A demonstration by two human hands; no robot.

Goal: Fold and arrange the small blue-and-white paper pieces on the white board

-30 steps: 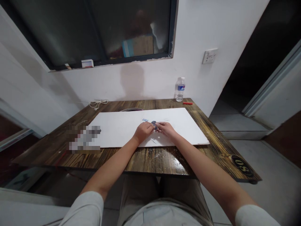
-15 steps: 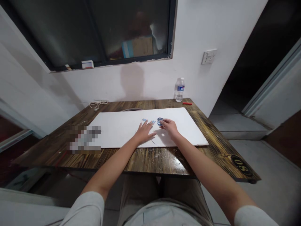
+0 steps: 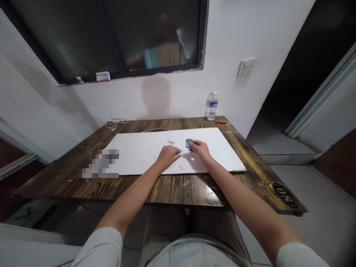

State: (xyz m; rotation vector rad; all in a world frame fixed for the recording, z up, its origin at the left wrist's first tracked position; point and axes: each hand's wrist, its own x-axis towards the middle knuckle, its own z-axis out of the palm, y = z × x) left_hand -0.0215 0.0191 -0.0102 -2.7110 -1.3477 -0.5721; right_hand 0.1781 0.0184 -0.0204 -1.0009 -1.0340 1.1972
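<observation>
Blue cards (image 3: 189,143) — most sit stacked, pinched by the right hand (image 3: 200,150); the curled left hand (image 3: 167,155) nips a held card (image 3: 178,152) — only one dealt card (image 3: 171,142) lies on the white board (image 3: 133,155).

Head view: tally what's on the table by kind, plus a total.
blue pieces: 3 (one loose, one at the left hand fingertips, one held in the right hand, possibly a stack)
white sheet: 1
water bottle: 1
red pen-like stick: 1
white cable: 1
total: 7
</observation>
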